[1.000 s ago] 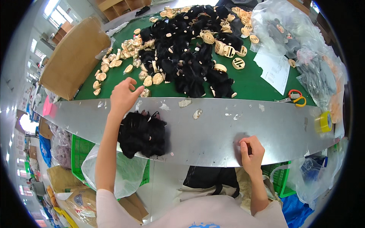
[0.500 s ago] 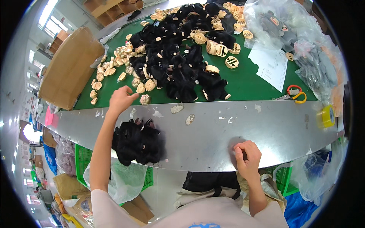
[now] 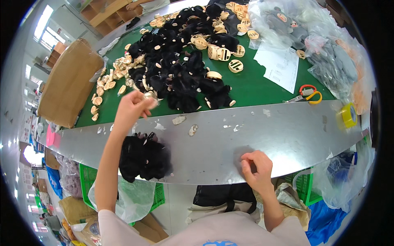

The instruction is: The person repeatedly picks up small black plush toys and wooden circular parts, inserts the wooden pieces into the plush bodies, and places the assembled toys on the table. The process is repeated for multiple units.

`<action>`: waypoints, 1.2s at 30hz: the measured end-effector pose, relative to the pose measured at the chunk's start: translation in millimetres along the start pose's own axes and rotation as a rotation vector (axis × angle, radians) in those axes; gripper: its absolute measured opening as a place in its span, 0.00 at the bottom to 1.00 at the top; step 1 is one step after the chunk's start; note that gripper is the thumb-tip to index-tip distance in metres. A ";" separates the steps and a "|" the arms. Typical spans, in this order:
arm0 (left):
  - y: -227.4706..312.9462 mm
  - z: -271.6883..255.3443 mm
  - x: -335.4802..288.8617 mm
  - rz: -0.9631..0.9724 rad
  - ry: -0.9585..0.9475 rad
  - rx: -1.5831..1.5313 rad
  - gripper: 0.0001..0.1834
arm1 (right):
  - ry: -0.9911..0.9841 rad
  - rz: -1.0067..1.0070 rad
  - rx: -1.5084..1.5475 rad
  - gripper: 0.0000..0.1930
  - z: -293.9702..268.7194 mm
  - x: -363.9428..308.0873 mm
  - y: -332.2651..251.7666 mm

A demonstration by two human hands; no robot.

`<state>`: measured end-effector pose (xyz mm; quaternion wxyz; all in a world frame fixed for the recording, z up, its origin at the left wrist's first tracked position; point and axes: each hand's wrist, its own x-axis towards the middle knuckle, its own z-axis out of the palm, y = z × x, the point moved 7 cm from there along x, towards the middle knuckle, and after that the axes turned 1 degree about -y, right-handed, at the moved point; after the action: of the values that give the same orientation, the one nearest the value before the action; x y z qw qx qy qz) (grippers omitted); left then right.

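Note:
My left hand (image 3: 132,110) is closed in a pinch at the front edge of the green mat. Between its fingertips is a small, shiny beige plastic piece (image 3: 152,100), blurred by motion. Below that forearm's wrist, a bundle of black plush pieces (image 3: 144,159) lies on the bare metal tabletop. My right hand (image 3: 257,169) rests by the table's near edge with its fingers curled together; whatever they may hold is hidden. Beyond my left hand are loose beige plastic pieces (image 3: 122,67) and a large heap of black plush pieces (image 3: 176,69).
A green mat (image 3: 254,88) covers the far part of the metal table (image 3: 213,143). Round slotted beige discs (image 3: 236,66), a paper sheet (image 3: 281,67), scissors (image 3: 305,95), yellow tape (image 3: 349,115) and bagged grey plush (image 3: 344,61) lie rightward. A cardboard box (image 3: 69,84) stands left.
My left hand has closed on a beige plastic piece and lifted it from the mat's front edge. My right hand stays curled by the near edge. The whole view has shifted slightly.

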<state>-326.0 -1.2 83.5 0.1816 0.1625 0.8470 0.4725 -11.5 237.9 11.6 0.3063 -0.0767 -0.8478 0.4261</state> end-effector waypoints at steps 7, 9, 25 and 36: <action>61.6 155.6 -119.2 0.368 -0.325 0.090 0.12 | 0.050 -0.039 0.261 0.28 27.0 10.2 -40.5; 62.7 177.9 -134.0 0.433 -0.285 0.074 0.12 | 0.034 -0.025 0.151 0.27 27.9 20.3 -47.8; 36.9 207.6 59.9 0.075 0.154 0.638 0.31 | 0.141 0.481 0.687 0.10 1.3 -13.5 30.9; 41.1 190.2 25.8 0.242 -0.125 -0.218 0.09 | 0.137 0.439 0.664 0.11 -0.5 -17.6 32.7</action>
<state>-256.8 171.9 22.1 0.1924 0.2719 0.7519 0.5690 -1.5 251.8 -21.3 0.2719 -0.1809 -0.6053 0.7260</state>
